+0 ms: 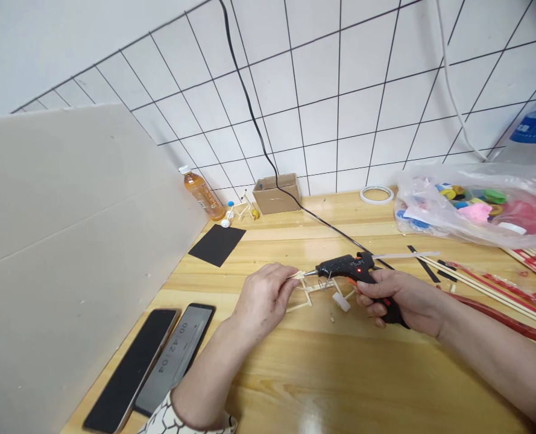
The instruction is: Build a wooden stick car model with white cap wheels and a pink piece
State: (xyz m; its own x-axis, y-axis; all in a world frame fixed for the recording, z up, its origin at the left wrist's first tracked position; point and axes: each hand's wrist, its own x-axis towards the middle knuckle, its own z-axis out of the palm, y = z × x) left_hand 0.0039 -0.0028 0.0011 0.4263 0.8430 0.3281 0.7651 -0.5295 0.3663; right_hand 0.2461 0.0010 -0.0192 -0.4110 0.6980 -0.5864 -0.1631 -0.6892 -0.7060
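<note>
In the head view, my right hand (397, 296) is wrapped round the handle of a black glue gun (349, 267) with a small red light. Its metal nozzle points left and meets the tip of a small pale stick piece. My left hand (264, 299) pinches that pale wooden stick piece (298, 275) between thumb and fingers. Just beneath the nozzle, a small frame of pale sticks (310, 293) lies on the table, partly hidden by my left hand. A whitish block (340, 302) sits at the frame's right side.
Two phones (129, 367) (177, 355) lie left of my forearm. Behind are black paper (217, 245), a bottle (203, 194), a cardboard box (277, 196) and a tape roll (376, 194). A plastic bag (476, 205), sticks (489, 288) and red-handled pliers (498, 314) occupy the right.
</note>
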